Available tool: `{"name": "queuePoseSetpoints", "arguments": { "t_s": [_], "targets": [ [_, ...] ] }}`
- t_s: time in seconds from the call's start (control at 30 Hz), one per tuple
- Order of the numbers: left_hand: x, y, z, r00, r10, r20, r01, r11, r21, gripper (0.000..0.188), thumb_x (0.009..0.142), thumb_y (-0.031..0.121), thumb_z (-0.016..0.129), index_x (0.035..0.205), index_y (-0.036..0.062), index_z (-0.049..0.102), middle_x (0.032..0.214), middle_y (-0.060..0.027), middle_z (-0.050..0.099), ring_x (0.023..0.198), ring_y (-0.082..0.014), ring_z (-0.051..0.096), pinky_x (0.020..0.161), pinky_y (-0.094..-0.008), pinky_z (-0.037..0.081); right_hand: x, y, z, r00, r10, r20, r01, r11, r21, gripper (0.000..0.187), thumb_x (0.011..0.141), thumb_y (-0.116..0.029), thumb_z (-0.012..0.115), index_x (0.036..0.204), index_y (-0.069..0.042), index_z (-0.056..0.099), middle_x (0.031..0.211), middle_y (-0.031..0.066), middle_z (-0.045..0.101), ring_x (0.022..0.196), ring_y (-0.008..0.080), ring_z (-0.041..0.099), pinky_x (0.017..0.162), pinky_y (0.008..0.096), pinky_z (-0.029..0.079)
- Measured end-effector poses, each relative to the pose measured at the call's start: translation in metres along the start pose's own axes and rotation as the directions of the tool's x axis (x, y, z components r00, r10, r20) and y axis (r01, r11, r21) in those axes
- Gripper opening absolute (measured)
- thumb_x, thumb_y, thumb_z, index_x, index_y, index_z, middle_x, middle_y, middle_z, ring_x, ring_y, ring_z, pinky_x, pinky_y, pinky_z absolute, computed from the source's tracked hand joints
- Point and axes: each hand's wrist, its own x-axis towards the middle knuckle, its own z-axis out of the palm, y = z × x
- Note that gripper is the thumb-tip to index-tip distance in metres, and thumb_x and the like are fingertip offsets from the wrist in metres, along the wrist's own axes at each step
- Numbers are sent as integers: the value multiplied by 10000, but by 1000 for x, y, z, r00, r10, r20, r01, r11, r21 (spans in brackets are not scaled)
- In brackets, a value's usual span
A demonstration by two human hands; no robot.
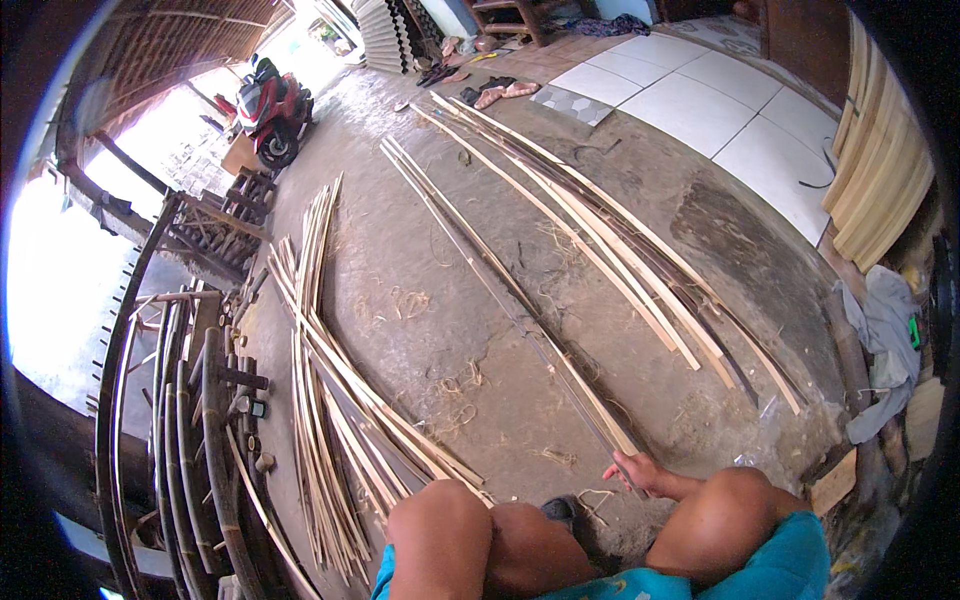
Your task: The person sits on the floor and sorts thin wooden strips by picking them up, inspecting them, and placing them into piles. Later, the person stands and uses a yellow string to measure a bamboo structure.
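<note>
My right hand (645, 474) reaches out past my right knee, at the near end of a thin bundle of long bamboo strips (540, 335). Its fingers are closed around the end of a dark-edged strip in that bundle. From there the strips run away across the floor toward the upper middle. My left hand does not show. Beyond my left knee lies a crossed pile of pale bamboo strips (322, 350). Another loose row of strips (610, 250), some pale and some dark, stretches along the right.
A rack of bamboo poles (212, 450) stands at left. A red motorbike (270, 115) is parked far off. White tiles (700, 105) border the concrete floor (400, 240). Stacked slats (880, 150) and a grey cloth (885, 340) are at right. Fibre shavings (405, 302) litter the floor.
</note>
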Motion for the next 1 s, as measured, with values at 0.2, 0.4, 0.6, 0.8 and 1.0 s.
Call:
{"name": "queuePoseSetpoints", "arguments": {
  "t_s": [0.2, 0.4, 0.6, 0.8, 1.0],
  "targets": [
    [-2, 0, -1, 1000, -2, 0, 2, 1000, 13, 260, 930, 128, 544, 1157, 2, 564, 918, -120, 636, 780, -220, 621, 680, -342, 500, 11, 17, -3, 999, 45, 5, -45, 998, 49, 633, 982, -531, 347, 974, 10, 674, 599, -43, 414, 524, 78, 413, 508, 249, 392],
    [-6, -2, -2, 1000, -3, -17, 3, 1000, 9, 267, 932, 125, 541, 1170, 5, 558, 926, -116, 635, 782, -214, 619, 678, -336, 501, 9, 13, -1, 1000, 28, 1, -28, 999, 28, 619, 984, -519, 355, 966, 14, 670, 598, -48, 408, 525, 79, 416, 508, 254, 393],
    [-6, -4, -3, 1000, 1, -15, -1, 1000, 11, 275, 933, 122, 539, 1183, 7, 551, 934, -111, 635, 783, -209, 618, 676, -331, 502, 3, 4, 2, 999, 41, 21, -42, 998, 44, 616, 981, -523, 357, 968, 3, 677, 598, -45, 412, 532, 82, 423, 516, 262, 399],
    [-6, -4, -1, 1000, -1, -21, 1, 1000, 15, 283, 935, 118, 537, 1196, 10, 545, 942, -107, 634, 785, -203, 617, 674, -326, 504, 6, 8, 1, 1000, 32, 0, -32, 998, 45, 619, 981, -524, 358, 958, 2, 685, 619, -38, 424, 538, 84, 430, 519, 262, 413],
    [-8, -5, -3, 1000, 3, -21, -3, 1000, 17, 291, 937, 115, 534, 1209, 13, 539, 950, -103, 633, 787, -198, 616, 672, -321, 505, 11, 13, -4, 1000, 11, -10, -12, 1000, -24, 615, 970, -543, 362, 902, -50, 723, 712, 9, 499, 613, 117, 494, 549, 277, 454]
  ]
}}
